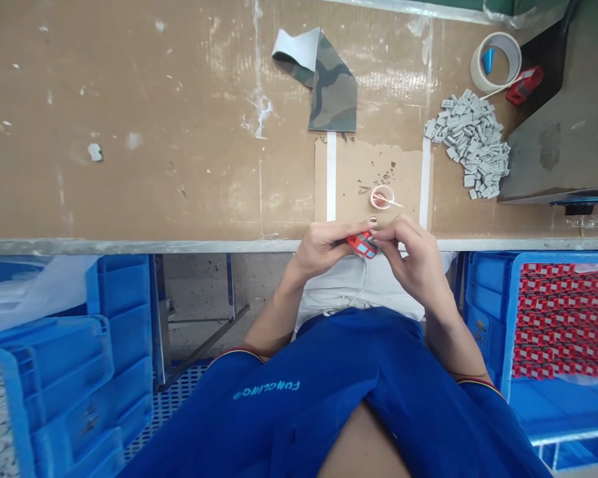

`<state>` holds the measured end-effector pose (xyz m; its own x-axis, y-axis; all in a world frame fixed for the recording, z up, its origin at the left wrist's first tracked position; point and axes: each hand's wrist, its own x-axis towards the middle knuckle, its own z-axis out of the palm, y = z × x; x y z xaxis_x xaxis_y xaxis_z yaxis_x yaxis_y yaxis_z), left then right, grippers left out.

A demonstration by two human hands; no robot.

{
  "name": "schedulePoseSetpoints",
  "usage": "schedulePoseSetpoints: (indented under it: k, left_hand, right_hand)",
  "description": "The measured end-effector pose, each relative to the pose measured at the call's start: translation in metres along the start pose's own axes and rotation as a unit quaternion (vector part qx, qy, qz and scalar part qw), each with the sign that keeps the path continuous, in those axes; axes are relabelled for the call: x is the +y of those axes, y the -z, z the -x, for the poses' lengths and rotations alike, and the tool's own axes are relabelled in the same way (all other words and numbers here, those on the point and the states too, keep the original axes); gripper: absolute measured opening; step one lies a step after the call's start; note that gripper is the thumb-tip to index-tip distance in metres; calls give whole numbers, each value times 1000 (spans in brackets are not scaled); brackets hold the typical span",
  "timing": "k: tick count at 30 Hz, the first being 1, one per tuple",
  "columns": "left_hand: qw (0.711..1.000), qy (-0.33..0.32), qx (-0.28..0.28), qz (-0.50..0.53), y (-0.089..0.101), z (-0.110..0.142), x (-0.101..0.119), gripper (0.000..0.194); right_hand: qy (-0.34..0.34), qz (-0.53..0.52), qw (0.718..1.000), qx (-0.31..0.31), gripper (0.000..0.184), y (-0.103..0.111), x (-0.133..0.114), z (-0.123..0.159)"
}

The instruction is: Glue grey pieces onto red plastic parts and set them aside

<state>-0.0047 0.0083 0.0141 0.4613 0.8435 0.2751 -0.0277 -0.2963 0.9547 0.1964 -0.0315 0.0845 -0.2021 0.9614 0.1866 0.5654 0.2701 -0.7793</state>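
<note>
Just over the table's front edge, my left hand (319, 248) grips a small red toy car (363, 247) with grey and pale-blue patches. My right hand (412, 253) is closed in a pinch at the car's right end, its fingertips touching it; whatever sits between them is too small to make out. Beyond my hands a small round cup (381, 197) holds a reddish-brown substance, with a thin white stick leaning in it. A tiny dark piece (373, 219) lies between the cup and my fingers.
Small grey plastic pieces (471, 143) form a pile at right, near a tape roll (478, 70) and another red toy car (525, 85). A camouflage strip (333, 86) lies behind the cardboard sheet (373, 156). Blue crates (488, 292) flank me; the right one contains rows of red parts.
</note>
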Motion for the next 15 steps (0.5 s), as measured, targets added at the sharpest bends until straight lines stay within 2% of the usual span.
schedulePoseSetpoints:
  k: [4,8,11,15]
  left_hand:
    - [1000,0,-8,-14,1,2,-1,39]
    - [999,-17,-21,-30,2,3,-1,36]
    - [999,-38,-22,-30,2,3,-2,36]
    - [997,-53,-23,-42,2,2,-3,36]
  right_hand:
    - [4,62,998,-6,21,-4,-7,2]
    - [21,112,993,1,22,-7,-12,8]
    - [4,75,997,12,18,-11,-12,15]
    - [-26,24,997,61,14,-20,-8,27]
